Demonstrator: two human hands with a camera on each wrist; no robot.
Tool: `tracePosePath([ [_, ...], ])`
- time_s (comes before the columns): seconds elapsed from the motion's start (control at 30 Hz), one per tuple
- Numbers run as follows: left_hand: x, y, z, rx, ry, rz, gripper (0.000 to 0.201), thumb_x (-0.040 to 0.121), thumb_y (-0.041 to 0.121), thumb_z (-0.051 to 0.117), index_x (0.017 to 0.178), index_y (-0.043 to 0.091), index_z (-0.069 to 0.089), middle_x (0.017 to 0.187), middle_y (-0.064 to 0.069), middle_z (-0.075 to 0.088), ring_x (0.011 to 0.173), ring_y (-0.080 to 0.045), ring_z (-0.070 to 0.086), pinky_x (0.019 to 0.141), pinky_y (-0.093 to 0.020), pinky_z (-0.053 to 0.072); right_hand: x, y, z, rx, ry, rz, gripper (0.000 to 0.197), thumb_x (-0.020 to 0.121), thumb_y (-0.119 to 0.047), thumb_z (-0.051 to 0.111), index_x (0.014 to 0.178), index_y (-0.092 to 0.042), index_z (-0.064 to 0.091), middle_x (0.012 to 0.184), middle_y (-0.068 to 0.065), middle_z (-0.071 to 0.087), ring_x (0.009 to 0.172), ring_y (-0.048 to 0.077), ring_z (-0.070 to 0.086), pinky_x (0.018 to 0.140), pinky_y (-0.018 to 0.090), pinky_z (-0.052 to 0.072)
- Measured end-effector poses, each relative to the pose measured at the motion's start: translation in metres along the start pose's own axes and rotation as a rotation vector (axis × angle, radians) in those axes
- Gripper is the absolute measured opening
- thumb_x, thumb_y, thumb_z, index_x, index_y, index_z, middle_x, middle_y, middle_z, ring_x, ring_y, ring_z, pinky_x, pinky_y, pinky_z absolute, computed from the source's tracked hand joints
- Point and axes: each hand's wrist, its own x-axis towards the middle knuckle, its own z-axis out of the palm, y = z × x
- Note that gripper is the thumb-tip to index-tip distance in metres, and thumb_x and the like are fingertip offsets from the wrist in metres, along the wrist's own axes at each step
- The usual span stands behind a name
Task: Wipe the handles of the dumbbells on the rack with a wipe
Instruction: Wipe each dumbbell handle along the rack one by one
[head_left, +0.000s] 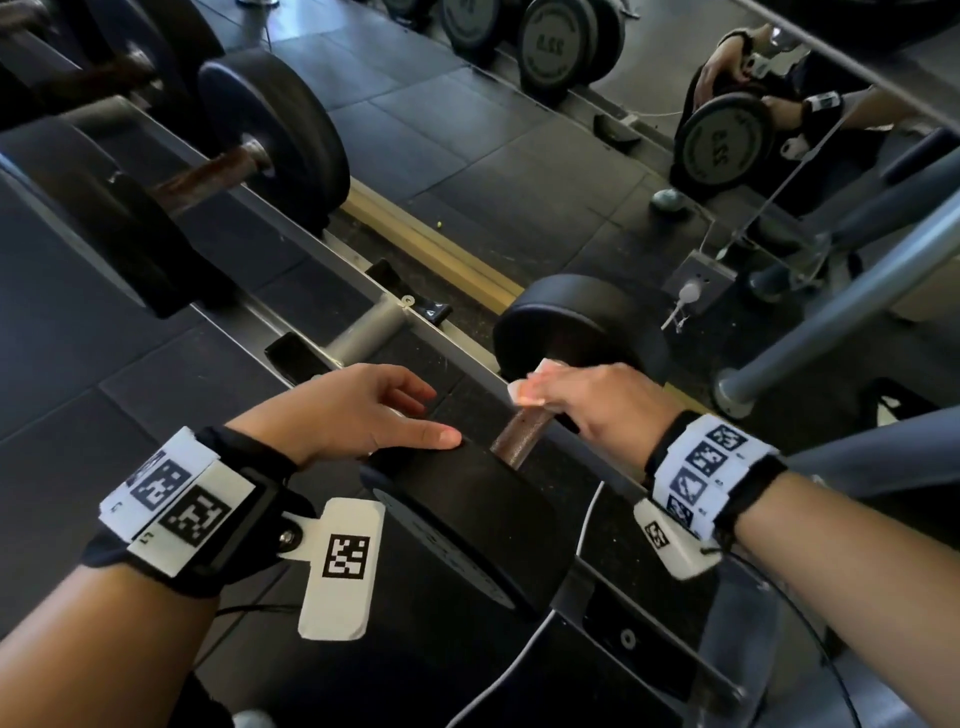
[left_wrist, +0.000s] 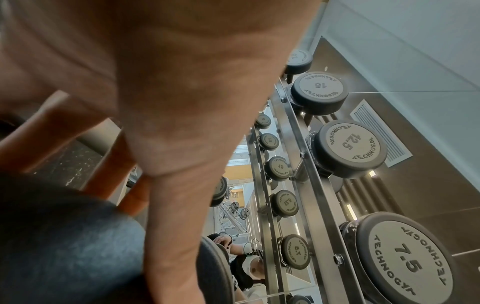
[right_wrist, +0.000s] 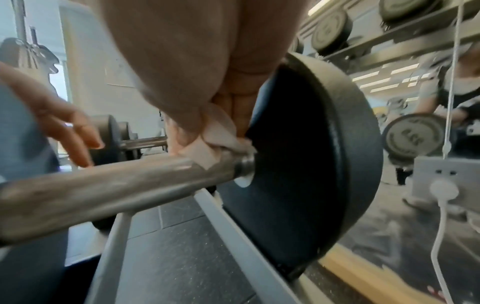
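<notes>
Right hand clenches crumpled white wipe around knurled handle; left hand relaxed.

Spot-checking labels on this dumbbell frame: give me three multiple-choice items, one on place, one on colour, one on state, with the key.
1. Where on the handle is the wipe?
A. by the far head
B. mid-handle
C. by the near head

2. The wipe's colour?
A. blue
B. white
C. yellow

3. The left hand is:
A. gripping the handle
B. open, thumb on the near head
C. holding a wipe

Key: 1 A, the right hand presses it next to the far head; 2 B, it shows pale white; 3 B, fingers are spread.
</notes>
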Motion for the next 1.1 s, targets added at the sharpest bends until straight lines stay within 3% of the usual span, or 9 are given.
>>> tracePosePath([
  [0.13,0.002,-0.001,0.000,-0.002,-0.016,-0.020,0.086,0.051,0.069,0.066,0.129,0.034,0.054,0.123,0.009,0.063,0.111,-0.013,0.060,0.103,-0.041,0.046,0.001,-0.022,0.009,-0.039,-0.069,-0.104,0.036,0.098,-0.022,0.057,0.129,-0.039,0.050,0.120,-0.010,0.053,0.101,0.007,0.062,0.090,0.030,0.054],
  [0.23,0.003,-0.005,-0.002,-0.011,-0.025,-0.016,0.091,0.046,0.072,0.066,0.128,0.035,0.054,0.120,0.010,0.064,0.108,-0.013,0.061,0.101,-0.042,0.048,-0.005,-0.039,0.012,0.108,-0.164,-0.223,0.033,0.098,-0.021,0.056,0.127,-0.034,0.056,0.122,-0.016,0.054,0.108,-0.001,0.058,0.096,0.024,0.049],
  [0.43,0.003,-0.007,-0.004,-0.040,-0.040,-0.006,0.096,0.040,0.073,0.066,0.127,0.033,0.055,0.118,0.010,0.065,0.106,-0.015,0.063,0.091,-0.040,0.055,0.023,-0.019,-0.010,-0.206,-0.174,0.074,0.030,0.094,-0.021,0.060,0.122,-0.031,0.056,0.109,-0.004,0.063,0.099,0.015,0.065,0.089,0.036,0.055],
  [0.53,0.004,-0.007,-0.004,-0.040,-0.040,0.006,0.094,0.042,0.071,0.066,0.127,0.034,0.054,0.118,0.010,0.065,0.106,-0.014,0.063,0.094,-0.041,0.054,0.025,-0.022,-0.006,-0.156,-0.197,0.065,0.027,0.096,-0.024,0.056,0.120,-0.037,0.058,0.108,-0.003,0.065,0.098,0.014,0.066,0.086,0.035,0.055],
  [0.67,0.005,-0.005,-0.004,-0.056,-0.044,0.019,0.096,0.040,0.071,0.067,0.128,0.034,0.054,0.118,0.010,0.065,0.104,-0.012,0.062,0.086,-0.035,0.057,0.014,-0.031,0.007,0.138,-0.231,-0.064,0.019,0.099,-0.035,0.050,0.112,-0.042,0.061,0.107,-0.018,0.065,0.103,-0.001,0.060,0.093,0.033,0.052],
  [0.83,0.006,-0.004,-0.004,-0.073,-0.061,0.010,0.092,0.043,0.066,0.070,0.129,0.033,0.054,0.116,0.010,0.065,0.105,-0.013,0.062,0.087,-0.037,0.056,0.023,-0.022,0.001,0.130,-0.282,-0.059,0.028,0.099,-0.026,0.053,0.122,-0.038,0.063,0.120,-0.016,0.065,0.117,0.003,0.055,0.111,0.042,0.040],
  [0.97,0.008,-0.005,-0.004,-0.079,-0.058,0.013,0.086,0.048,0.063,0.070,0.128,0.033,0.054,0.114,0.011,0.066,0.104,-0.011,0.062,0.089,-0.036,0.054,0.035,-0.016,-0.015,-0.068,-0.202,-0.064,0.033,0.092,-0.015,0.061,0.120,-0.031,0.062,0.111,-0.009,0.062,0.108,0.011,0.058,0.100,0.038,0.048],
  [1.03,0.008,-0.006,-0.003,-0.069,-0.052,0.017,0.088,0.047,0.066,0.069,0.127,0.034,0.055,0.114,0.011,0.066,0.104,-0.011,0.062,0.092,-0.036,0.053,0.038,-0.010,-0.024,-0.223,-0.094,-0.151,0.040,0.090,-0.011,0.065,0.126,-0.027,0.061,0.121,-0.005,0.063,0.117,0.015,0.058,0.104,0.038,0.047],
  [1.1,0.008,-0.006,-0.002,-0.052,-0.041,0.023,0.092,0.043,0.070,0.066,0.127,0.034,0.055,0.115,0.011,0.066,0.103,-0.010,0.062,0.095,-0.036,0.051,0.039,-0.010,-0.027,-0.262,-0.081,-0.167,0.044,0.091,-0.010,0.065,0.132,-0.025,0.059,0.133,0.000,0.060,0.128,0.018,0.053,0.108,0.039,0.045],
])
